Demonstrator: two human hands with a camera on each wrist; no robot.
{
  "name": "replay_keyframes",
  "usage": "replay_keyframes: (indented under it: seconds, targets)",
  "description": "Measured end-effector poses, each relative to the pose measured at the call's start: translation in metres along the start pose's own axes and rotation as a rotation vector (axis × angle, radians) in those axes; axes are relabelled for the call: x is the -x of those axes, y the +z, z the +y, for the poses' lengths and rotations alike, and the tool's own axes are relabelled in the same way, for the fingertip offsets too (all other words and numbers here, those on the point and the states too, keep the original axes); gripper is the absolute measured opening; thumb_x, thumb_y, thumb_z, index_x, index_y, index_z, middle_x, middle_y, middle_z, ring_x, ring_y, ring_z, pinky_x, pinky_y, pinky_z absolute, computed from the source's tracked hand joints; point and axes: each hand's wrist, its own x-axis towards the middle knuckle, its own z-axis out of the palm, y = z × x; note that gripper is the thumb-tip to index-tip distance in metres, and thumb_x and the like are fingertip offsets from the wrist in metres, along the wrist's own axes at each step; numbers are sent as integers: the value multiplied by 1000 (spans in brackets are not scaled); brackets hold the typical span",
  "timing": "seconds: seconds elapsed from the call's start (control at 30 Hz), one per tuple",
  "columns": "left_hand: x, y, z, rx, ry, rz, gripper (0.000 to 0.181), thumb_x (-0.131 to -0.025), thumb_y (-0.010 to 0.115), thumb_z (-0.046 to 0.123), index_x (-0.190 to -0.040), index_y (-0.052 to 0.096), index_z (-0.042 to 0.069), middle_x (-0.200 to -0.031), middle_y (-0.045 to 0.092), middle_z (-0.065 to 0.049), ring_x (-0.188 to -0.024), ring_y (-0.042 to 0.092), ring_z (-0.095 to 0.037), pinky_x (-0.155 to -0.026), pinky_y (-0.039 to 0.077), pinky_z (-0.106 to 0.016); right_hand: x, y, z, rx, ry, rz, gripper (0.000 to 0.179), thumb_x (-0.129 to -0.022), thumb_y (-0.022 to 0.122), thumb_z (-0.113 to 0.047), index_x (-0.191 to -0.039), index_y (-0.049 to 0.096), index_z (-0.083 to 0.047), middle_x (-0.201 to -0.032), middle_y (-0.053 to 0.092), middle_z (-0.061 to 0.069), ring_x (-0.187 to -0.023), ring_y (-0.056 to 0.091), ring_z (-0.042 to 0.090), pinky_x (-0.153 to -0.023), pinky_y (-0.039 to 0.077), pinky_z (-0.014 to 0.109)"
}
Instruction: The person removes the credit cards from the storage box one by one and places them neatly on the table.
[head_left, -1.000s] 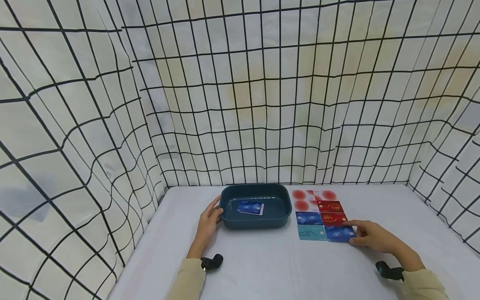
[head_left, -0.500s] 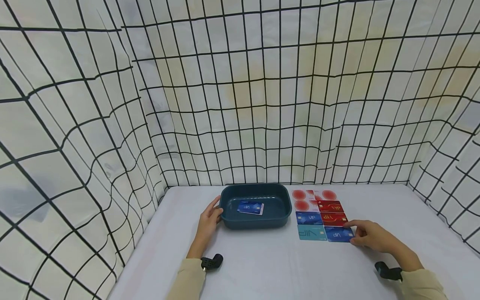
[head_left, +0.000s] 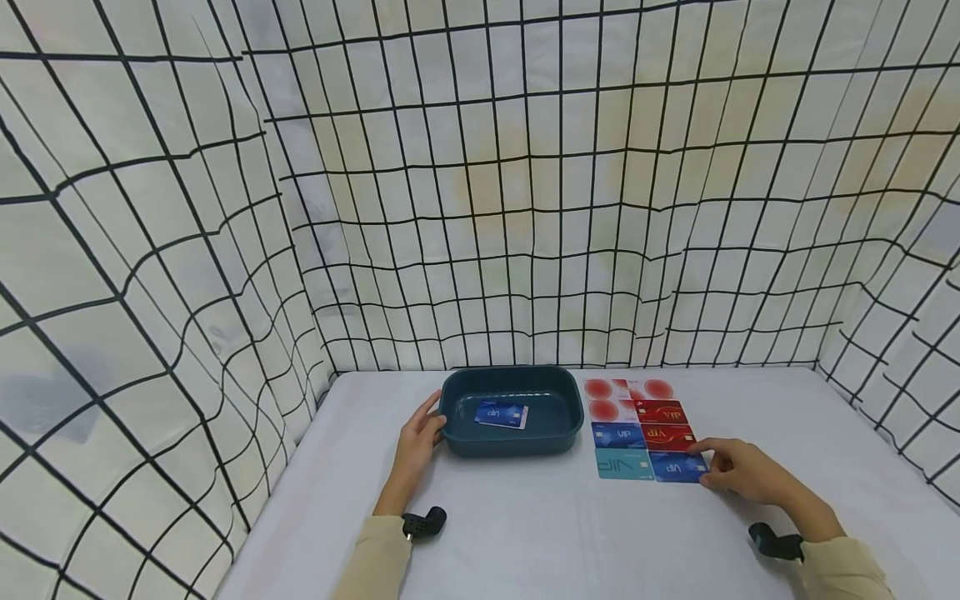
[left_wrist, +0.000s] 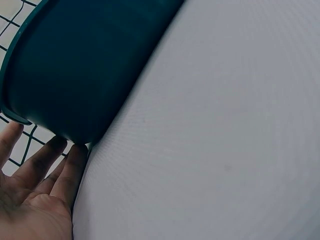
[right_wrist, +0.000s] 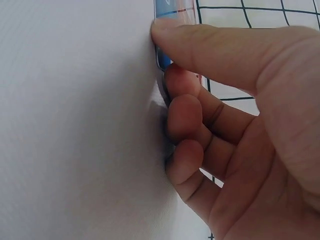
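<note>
Several cards lie in two columns on the white tabletop in the head view. At the near right corner of this layout, my right hand (head_left: 750,472) has thumb and index finger on the short edge of a blue VIP card (head_left: 677,468), pinching it. Curled fingers (right_wrist: 184,117) rest close to the cloth in the right wrist view. To the left stands a dark teal bin (head_left: 517,446) with a blue VIP card (head_left: 498,413) inside, overlapping a paler one. My left hand (head_left: 414,450) touches the bin's left end with fairly straight fingers (left_wrist: 70,172).
Beside the pinched card lies a teal VIP card (head_left: 624,465), with another blue card (head_left: 618,435) behind it. Red VIP cards (head_left: 667,437) and white cards with red circles (head_left: 611,411) fill the farther rows. A black grid net (head_left: 525,250) walls the table's back and sides.
The blue card under my right hand has shifted very slightly left, and that hand's wrist has moved a little left too. My left hand and the bin stay put.
</note>
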Motion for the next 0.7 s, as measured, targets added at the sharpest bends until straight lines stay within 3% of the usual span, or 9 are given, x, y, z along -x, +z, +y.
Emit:
replay_keyframes:
  seconds: [0.2, 0.47, 0.7]
  targets:
    - [1, 0, 0, -1, 3, 5, 50, -104, 53, 18, -154, 48, 27, -151, 55, -16, -135, 58, -30, -105, 54, -35, 1, 0, -1, -10, 13, 11, 51, -88, 79, -19, -134, 62, -3, -81, 54, 4, -77, 50, 19, -59, 44, 23]
    - [2, 0, 0, 12, 8, -1, 51, -105, 53, 18, -155, 46, 24, -150, 55, -19, -134, 58, -32, -100, 56, -27, 1, 0, -3, -17, 18, 14, 51, -88, 78, -18, -134, 62, -3, -81, 54, 4, -77, 50, 20, -60, 44, 23]
    - [3, 0, 3, 7, -2, -8, 52, -105, 53, 19, -156, 45, 25, -152, 54, -18, -136, 57, -31, -107, 53, -38, 0, 0, -3, -11, 33, 13, 52, -88, 79, -19, -134, 62, -3, -81, 54, 4, -78, 50, 19, -60, 45, 23]
